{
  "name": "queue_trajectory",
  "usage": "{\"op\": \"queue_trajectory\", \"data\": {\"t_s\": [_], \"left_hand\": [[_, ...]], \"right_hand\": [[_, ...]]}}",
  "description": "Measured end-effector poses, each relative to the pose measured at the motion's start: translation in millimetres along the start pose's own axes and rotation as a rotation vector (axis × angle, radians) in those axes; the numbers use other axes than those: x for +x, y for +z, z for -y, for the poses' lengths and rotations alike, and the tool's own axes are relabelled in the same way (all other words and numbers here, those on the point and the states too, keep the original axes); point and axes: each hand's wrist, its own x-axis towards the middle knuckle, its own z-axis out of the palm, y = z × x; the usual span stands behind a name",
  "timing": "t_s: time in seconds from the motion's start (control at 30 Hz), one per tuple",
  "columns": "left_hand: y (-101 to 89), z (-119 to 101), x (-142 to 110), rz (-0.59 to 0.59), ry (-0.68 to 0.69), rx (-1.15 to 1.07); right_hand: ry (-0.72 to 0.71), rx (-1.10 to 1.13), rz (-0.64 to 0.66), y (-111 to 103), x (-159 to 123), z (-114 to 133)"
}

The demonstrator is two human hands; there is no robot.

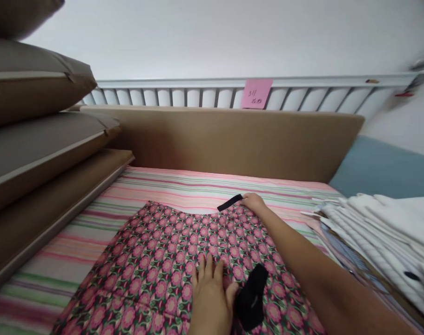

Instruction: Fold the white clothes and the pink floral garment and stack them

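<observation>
A pink, green and black floral cloth garment lies spread on a striped bedsheet, its top edge curved. My left hand rests flat on it near the middle, fingers spread. A folded black strip of fabric lies on the garment just right of my left thumb. At the upper right corner of the garment, my right hand is closed on the edge. A short black strap extends leftward from its fingertips; whether those fingers also grip the strap is hard to see.
Stacked brown-and-grey cushions stand along the left. A pile of folded clothes lies on the right. Behind the striped bedsheet stands a brown panel, against a white railing with a pink note.
</observation>
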Motion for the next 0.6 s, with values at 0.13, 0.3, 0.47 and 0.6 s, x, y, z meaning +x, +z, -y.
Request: {"op": "queue_trajectory", "data": {"t_s": [0.13, 0.3, 0.47, 0.6], "left_hand": [[1.2, -0.6, -2.3, 0.005, -0.001, 0.028], [-0.3, 2.7, -3.8, -0.012, 0.034, -0.209], [-3.4, 7.8, 2.9, -0.067, -0.032, -0.849], [-12.6, 9.3, 7.4, -0.123, -0.301, -1.269]], "right_hand": [[-0.103, 0.043, -0.091, -43.4, -37.6, 9.6], [-0.386, 0.183, -0.302, -87.8, -151.7, -8.6], [-0.485, 0.274, -0.256, -62.8, -269.4, -64.7], [-0.380, 0.302, -0.155, -26.9, -302.1, -88.4]]}}
